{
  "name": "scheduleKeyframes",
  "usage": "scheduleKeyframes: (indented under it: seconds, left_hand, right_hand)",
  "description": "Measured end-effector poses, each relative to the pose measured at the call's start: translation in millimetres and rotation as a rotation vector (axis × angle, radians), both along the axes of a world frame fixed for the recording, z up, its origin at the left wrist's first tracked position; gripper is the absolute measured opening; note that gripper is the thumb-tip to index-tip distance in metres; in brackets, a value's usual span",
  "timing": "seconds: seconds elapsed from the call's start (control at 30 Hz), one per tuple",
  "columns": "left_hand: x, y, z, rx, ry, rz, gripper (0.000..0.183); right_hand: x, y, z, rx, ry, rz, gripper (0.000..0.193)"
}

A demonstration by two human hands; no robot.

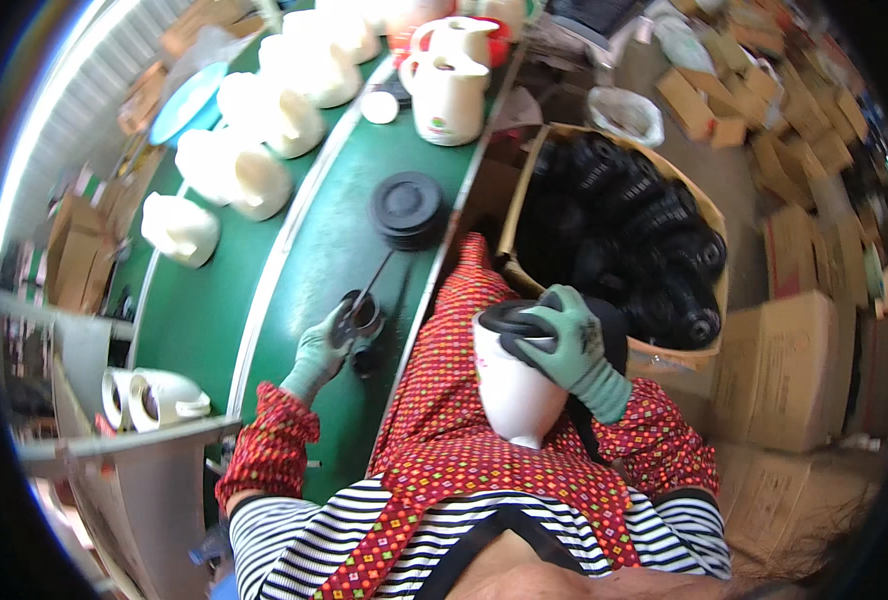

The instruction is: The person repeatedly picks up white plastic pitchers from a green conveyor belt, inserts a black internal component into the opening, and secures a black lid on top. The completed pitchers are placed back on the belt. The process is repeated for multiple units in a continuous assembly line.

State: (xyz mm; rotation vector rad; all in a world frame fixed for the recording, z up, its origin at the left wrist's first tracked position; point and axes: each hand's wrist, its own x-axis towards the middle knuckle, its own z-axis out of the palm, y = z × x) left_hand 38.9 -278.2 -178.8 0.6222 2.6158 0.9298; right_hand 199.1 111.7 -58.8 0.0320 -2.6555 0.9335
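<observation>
Gloved hands busy at the green belt

Right hand (564, 345) clamps a black lid (517, 320) onto a white kettle body (514, 385), frame centre; left hand (326, 350) grips a screwdriver (364, 295).

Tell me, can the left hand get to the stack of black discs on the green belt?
Probably yes. The left hand rests on the green belt, at a small round part, and bare belt lies between it and the stack of black discs.

- Gloves (569, 340): grey-green
- Kettle (512, 385): white body, black base
- Belt (314, 270): dark green
- Apron (484, 440): red, small diamond pattern
- Shirt (294, 535): black-and-white stripes
- Discs (407, 205): black
- Boxes (774, 370): brown
</observation>
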Motion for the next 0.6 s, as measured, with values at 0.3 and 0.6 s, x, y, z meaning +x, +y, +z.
scheduleKeyframes:
  seconds: [0.3, 0.6]
  left_hand:
    - [21.5, 85.6, 144.4, 0.43, -0.546, 0.256, 0.049]
    - [-1.2, 207.0, 229.2, 0.302, -0.772, -0.138, 0.052]
  right_hand:
    - [-16.0, 45.0, 34.6, -0.451, -0.285, 0.266, 0.031]
    - [-133.3, 81.5, 10.0, -0.046, 0.054, 0.455, 0.029]
